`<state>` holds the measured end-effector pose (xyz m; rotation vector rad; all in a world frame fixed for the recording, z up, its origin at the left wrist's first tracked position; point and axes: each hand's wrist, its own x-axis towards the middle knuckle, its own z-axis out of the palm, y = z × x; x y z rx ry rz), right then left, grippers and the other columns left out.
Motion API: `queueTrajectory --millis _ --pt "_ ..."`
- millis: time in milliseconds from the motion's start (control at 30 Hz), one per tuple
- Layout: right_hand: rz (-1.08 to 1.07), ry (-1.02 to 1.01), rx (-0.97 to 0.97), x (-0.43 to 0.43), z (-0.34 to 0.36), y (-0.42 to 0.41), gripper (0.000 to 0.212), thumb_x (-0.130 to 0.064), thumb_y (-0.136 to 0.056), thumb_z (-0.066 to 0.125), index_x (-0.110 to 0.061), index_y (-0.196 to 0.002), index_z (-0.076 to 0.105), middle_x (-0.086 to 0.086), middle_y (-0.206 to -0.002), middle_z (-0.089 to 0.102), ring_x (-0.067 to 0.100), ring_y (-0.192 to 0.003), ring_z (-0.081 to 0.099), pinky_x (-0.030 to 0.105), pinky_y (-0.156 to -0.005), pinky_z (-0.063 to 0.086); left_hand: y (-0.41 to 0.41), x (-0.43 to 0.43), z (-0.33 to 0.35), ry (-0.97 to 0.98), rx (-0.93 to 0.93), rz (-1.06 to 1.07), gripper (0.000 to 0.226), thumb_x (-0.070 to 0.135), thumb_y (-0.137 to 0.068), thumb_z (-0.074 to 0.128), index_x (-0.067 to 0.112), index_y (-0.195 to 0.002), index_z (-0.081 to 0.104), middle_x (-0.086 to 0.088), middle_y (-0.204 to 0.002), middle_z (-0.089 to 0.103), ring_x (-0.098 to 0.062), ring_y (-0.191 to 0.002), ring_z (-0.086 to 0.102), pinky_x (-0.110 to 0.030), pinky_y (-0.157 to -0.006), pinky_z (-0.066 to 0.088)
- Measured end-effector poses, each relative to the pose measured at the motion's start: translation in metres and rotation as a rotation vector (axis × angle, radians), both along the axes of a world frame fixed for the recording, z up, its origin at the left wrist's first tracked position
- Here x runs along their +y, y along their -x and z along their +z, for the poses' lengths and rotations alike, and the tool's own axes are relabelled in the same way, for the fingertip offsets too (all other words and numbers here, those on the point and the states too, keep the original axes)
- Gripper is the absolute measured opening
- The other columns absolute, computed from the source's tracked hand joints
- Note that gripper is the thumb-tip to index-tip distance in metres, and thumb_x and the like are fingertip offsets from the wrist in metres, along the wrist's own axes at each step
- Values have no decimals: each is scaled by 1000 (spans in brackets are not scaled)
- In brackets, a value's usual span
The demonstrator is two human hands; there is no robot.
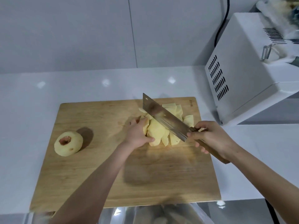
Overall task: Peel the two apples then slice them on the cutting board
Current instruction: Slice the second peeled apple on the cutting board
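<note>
1. One peeled apple (68,143) sits whole near the cutting board's (113,183) left edge.
2. Left grip (137,135) curled round part-sliced apple (156,131), toward the board's back right.
3. Right grip (212,138) clamped on cleaver (163,117) handle, blade tilted over that apple.

A white microwave (239,65) with rows of dark air slots on its side sits on the shiny white counter (32,102) at the right, a black cord (223,24) runs up the pale wall (64,29) behind it, and a clear plastic bag (145,214) shows at the bottom edge.

cutting board (97,175) 1 | cleaver (163,117) 1 | whole apple (68,143) 1 | slice pile (157,133) 1 | microwave (242,62) 1 | peeler (266,51) 1
</note>
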<state>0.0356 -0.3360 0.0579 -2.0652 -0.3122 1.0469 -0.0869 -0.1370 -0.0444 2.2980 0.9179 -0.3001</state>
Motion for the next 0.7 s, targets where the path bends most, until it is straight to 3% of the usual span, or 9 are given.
queueTrajectory --millis 167,233,333,400,500,533,600,667,700 --pt "55 -15 -27 5 -1 -5 20 -18 -78 73 -5 -81 59 12 -55 58 20 -42 46 26 -45 36 7 19 6 183 -4 -117 105 33 -68 83 35 -151 19 -3 -154 17 -21 -141 18 -33 -114 17" --pt "91 -25 -29 10 1 -5 21 -20 -79 73 -5 -82 60 11 -55 58 20 -43 47 26 -45 38 22 26 10 164 -49 -70 95 32 -72 81 29 -150 27 -4 -153 26 -20 -140 25 -31 -111 21" --pt "159 -51 -38 21 3 1 22 -24 -79 74 -7 -85 60 9 -55 60 20 -44 49 28 -47 40 61 42 19 -54 -165 173 51 30 -83 72 20 -131 57 -5 -130 53 -20 -117 53 -28 -94 39" --pt "223 -60 -54 30 1 10 22 -27 -80 73 -10 -87 61 8 -55 61 18 -42 49 29 -49 41 92 53 23 -280 -271 411 30 22 -85 69 13 -114 68 -11 -114 63 -28 -100 62 -32 -83 45" --pt "344 -39 -101 46 -4 29 22 -36 -83 69 -16 -87 61 7 -51 57 18 -39 47 29 -48 41 135 72 33 -494 -296 831 34 17 -84 65 6 -116 64 -20 -119 58 -38 -102 57 -36 -84 43" --pt "380 -43 -118 51 -6 38 21 -37 -85 67 -17 -86 61 4 -47 53 17 -38 46 29 -46 40 147 81 35 -463 -242 941 42 21 -84 64 5 -123 59 -21 -124 53 -39 -108 53 -39 -89 43" --pt "434 -52 -163 60 -13 58 22 -35 -90 59 -13 -86 60 -1 -45 48 13 -33 42 26 -40 37 171 102 32 -155 -121 1111 60 33 -82 68 9 -133 49 -18 -131 49 -36 -114 51 -44 -94 45" --pt "455 -53 -221 69 -18 77 30 -34 -94 53 -7 -80 56 -2 -50 45 8 -34 40 25 -41 34 185 115 30 311 -198 1221 62 36 -80 72 11 -132 50 -12 -127 55 -29 -106 57 -41 -84 52" --pt "470 -45 -269 75 -19 86 34 -34 -94 51 -5 -78 54 -2 -53 44 8 -39 40 26 -43 33 190 118 29 452 -260 1226 56 32 -80 73 10 -128 53 -11 -124 58 -26 -99 61 -39 -76 54"
